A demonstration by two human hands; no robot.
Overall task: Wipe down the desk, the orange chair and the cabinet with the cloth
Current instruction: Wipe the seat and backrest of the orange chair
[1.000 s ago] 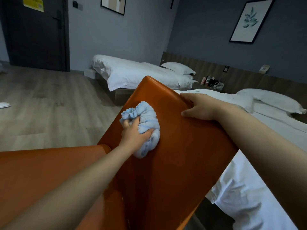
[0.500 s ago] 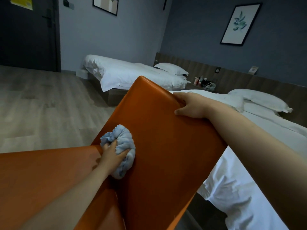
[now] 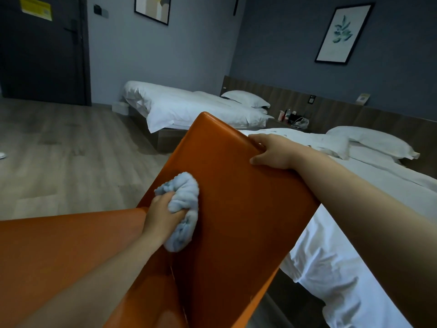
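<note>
The orange chair (image 3: 236, 209) fills the middle of the view, its backrest tilted and its seat low at the left. My left hand (image 3: 163, 214) grips a bunched light-blue cloth (image 3: 186, 209) and presses it against the inner face of the backrest, near its left edge. My right hand (image 3: 272, 150) grips the top right corner of the backrest, fingers curled over the rim. The desk and the cabinet are out of view.
A white bed (image 3: 354, 256) lies close behind the chair at the right. A second white bed (image 3: 189, 107) stands farther back, with a nightstand holding small bottles (image 3: 290, 117) between them. Wooden floor (image 3: 59, 162) spreads to the left, up to a dark door (image 3: 42, 48).
My left hand slid the cloth down and left along the backrest, then slightly back up. My right hand kept its grip on the top corner.
</note>
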